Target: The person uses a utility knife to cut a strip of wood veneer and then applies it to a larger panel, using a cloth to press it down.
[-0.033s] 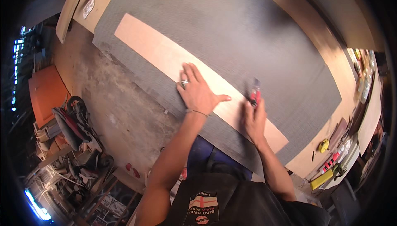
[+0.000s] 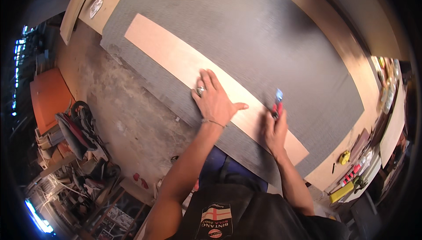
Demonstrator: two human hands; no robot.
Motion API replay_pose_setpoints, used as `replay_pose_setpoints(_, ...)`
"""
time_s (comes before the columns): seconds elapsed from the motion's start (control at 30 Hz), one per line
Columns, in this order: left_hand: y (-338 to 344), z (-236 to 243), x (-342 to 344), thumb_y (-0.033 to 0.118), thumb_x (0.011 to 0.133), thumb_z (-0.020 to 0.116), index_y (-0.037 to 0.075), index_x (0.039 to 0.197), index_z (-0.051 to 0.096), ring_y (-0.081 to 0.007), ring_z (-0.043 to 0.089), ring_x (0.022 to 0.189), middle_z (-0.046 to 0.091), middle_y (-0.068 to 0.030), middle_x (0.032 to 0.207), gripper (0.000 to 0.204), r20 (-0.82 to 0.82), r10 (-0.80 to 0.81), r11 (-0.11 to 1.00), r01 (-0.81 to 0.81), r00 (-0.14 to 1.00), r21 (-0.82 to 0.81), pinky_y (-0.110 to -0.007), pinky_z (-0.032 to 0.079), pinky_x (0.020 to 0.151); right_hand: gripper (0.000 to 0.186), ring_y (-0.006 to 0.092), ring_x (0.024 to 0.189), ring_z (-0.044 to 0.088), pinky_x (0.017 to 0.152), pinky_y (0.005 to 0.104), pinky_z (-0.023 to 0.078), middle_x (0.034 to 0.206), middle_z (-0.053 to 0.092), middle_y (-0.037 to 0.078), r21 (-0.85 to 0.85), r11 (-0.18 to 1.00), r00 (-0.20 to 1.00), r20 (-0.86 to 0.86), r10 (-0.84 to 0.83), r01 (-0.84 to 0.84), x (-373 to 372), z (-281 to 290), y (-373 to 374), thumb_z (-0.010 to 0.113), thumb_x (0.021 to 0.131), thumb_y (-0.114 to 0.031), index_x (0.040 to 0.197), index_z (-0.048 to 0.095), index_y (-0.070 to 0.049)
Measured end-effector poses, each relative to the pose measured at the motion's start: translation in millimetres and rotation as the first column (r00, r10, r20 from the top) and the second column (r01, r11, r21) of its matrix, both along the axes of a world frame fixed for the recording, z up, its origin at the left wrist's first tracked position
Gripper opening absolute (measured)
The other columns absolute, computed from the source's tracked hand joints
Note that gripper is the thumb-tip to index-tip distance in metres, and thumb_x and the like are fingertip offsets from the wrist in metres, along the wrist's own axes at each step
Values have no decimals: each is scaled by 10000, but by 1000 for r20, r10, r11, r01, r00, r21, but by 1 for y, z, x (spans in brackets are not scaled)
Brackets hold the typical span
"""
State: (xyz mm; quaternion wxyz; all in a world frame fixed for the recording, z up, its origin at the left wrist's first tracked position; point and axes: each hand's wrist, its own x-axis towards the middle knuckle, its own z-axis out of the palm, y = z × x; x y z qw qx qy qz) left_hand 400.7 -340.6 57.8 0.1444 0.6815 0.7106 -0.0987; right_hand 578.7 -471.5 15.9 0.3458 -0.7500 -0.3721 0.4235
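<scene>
A wide grey mat (image 2: 263, 46) is covering a wooden tabletop (image 2: 351, 51), with a concrete floor (image 2: 123, 121) and cluttered tools lying at the left. A long pale strip (image 2: 184, 64) is lying diagonally across the mat. The left hand (image 2: 215, 99) is pressing flat on the strip, grip spread open. The right hand (image 2: 274, 128) is closing its grip around a red-handled knife (image 2: 278, 101), its blade meeting the strip's far edge.
</scene>
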Motion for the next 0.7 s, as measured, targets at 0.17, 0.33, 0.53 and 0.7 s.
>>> replay_pose_setpoints(0.17,87,-8,-100,697,496,908,-114,1542,230,-456,293,1476,248,-291,1600,1487,107,11,996,-20,994,84,-549,300,1210,151,82,473,530,444,262,425,657,548,25,95,993,995,-68,-70,77,-3,-8,-10,554,1032,-98,1123,498,10)
replay_pose_setpoints(0.33,206,-10,-192,682,509,918,-121,1563,136,-396,138,1559,123,-282,1661,1539,20,-23,999,23,1000,26,-486,286,1244,130,90,470,540,437,264,429,619,531,7,163,985,998,0,-57,56,-7,-16,-12,555,1024,-90,1079,472,-7)
replay_pose_setpoints(0.53,227,-6,-193,634,495,952,-128,1567,60,-394,105,1566,96,-263,1671,1589,4,-5,997,6,1000,-82,-473,284,1253,195,228,533,624,518,353,482,650,596,94,43,976,926,326,189,-214,-20,20,27,579,991,-144,1130,544,-12)
replay_pose_setpoints(0.7,233,-2,-192,588,514,966,-125,1567,42,-397,105,1565,66,-251,1675,1572,29,35,990,-31,999,-139,-486,296,1247,296,427,612,655,540,518,496,687,650,199,-172,758,688,329,647,-630,-117,38,208,605,992,-348,1139,533,-101)
